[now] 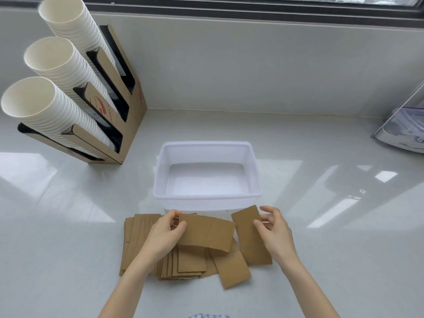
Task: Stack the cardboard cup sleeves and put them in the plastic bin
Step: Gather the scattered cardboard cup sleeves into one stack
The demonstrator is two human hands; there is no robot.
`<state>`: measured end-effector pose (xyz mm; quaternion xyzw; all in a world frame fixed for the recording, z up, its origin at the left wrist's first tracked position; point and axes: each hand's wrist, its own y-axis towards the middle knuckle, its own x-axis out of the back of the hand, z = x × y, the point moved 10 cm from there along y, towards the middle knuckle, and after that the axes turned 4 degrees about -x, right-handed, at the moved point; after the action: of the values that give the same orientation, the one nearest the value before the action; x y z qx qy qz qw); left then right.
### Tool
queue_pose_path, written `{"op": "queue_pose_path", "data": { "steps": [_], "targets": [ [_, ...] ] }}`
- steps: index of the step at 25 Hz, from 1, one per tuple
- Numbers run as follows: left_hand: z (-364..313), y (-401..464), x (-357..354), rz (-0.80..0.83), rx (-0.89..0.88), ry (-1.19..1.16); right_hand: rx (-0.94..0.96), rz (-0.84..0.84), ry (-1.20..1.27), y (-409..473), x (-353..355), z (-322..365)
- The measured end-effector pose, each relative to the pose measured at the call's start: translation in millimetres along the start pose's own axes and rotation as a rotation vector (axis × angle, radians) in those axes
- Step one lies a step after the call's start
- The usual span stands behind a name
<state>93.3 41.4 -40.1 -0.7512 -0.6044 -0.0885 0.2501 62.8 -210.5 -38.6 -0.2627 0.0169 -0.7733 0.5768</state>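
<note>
Glossy white countertop (321, 260) is seen beneath a loose pile of brown cardboard cup sleeves (183, 260), which is fanned out flat just in front of a translucent plastic bin (160, 180). One sleeve (206, 232) is held above the pile by its left end, pinched between the thumb and fingers of the left hand (165, 235). Another sleeve (250, 239) lies at the pile's right edge, its far end touched by the thumb of the right hand (275, 235), whose fingers are loosely spread and curled. Both bare forearms are extended from the lower edge of the view. Nothing is seen inside the bin, and its near wall stands just behind the sleeves. At the far left, a cardboard cup dispenser (128, 125) is loaded with three slanted stacks of white paper cups (57, 63). A clear plastic object (403, 129) is partly visible at the right edge. Pale wall and a dark window frame (229, 10) are seen behind the counter.
</note>
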Motion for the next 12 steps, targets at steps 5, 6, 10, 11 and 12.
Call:
{"op": "queue_pose_path", "data": {
  "steps": [5, 6, 10, 11, 12],
  "targets": [
    [-5.2, -1.4, 1.0, -0.005, -0.002, -0.004, 0.169, 0.012, 0.02, -6.4, 5.6, 34.5],
    [-7.3, -1.7, -0.6, -0.001, -0.007, -0.01, 0.192, 0.048, 0.009, -8.1, 0.9, 40.8],
    [-9.5, -3.0, -11.2, 0.03, -0.009, -0.055, 0.284, 0.178, -0.137, -13.6, -32.6, 60.9],
    [-10.2, -3.4, -13.4, 0.035, -0.013, -0.052, 0.304, 0.203, -0.187, -14.8, -43.0, 63.5],
    [-11.3, -4.2, -15.4, 0.04, -0.018, -0.054, 0.322, 0.23, -0.231, -16.1, -53.2, 64.7]
  ]
}}
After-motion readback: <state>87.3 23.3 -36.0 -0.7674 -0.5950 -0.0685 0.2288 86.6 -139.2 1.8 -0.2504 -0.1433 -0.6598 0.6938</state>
